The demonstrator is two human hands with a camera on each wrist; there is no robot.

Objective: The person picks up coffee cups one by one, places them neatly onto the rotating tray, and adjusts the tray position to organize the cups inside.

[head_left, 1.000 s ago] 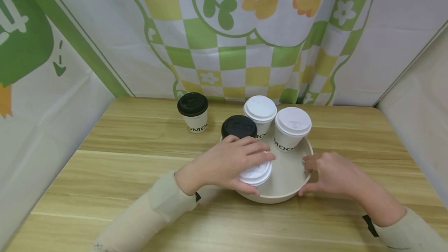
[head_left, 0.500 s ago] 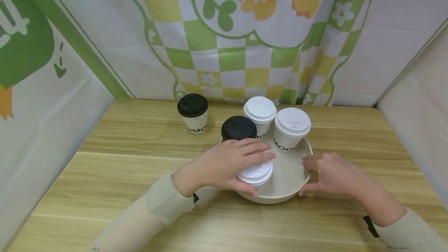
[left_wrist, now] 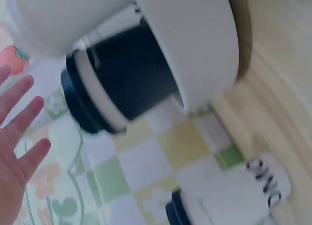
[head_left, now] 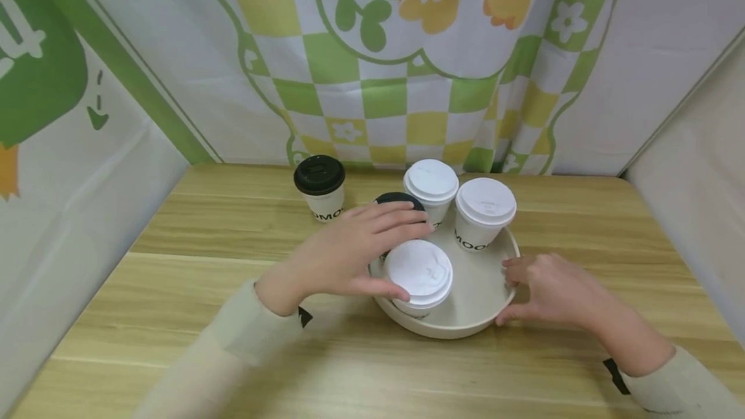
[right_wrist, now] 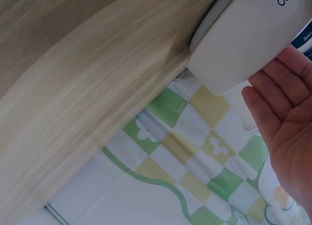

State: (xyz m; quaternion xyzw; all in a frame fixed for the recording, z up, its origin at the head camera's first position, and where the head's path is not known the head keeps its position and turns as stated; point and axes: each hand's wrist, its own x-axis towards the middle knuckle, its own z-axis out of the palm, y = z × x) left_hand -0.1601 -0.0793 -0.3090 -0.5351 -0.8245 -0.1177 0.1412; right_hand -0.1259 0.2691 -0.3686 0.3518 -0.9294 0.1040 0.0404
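Observation:
My left hand (head_left: 355, 244) hovers palm down over the tray's left side, fingers stretched out and thumb beside the front white-lidded cup (head_left: 420, 273). Under its fingers the black-lidded cup (head_left: 401, 199) is mostly hidden in the head view. The left wrist view shows that dark-bodied cup (left_wrist: 131, 69), with the spread fingers (left_wrist: 29, 117) apart from it. My right hand (head_left: 550, 290) touches the right edge of the round beige tray (head_left: 477, 290). In the right wrist view its fingers (right_wrist: 282, 83) look nearly straight against the tray wall (right_wrist: 243, 44).
Two more white-lidded cups, one at the back (head_left: 432, 186) and one at the right (head_left: 485, 209), stand in the tray. Outside it, at the back left, is a white cup with a black lid (head_left: 320, 183). A checkered cloth (head_left: 384, 96) hangs behind the wooden table (head_left: 233, 231).
My left hand has come off the front white-lidded cup and shifted up and left, uncovering its lid and covering more of the black-lidded cup. The right hand and the tray stay put.

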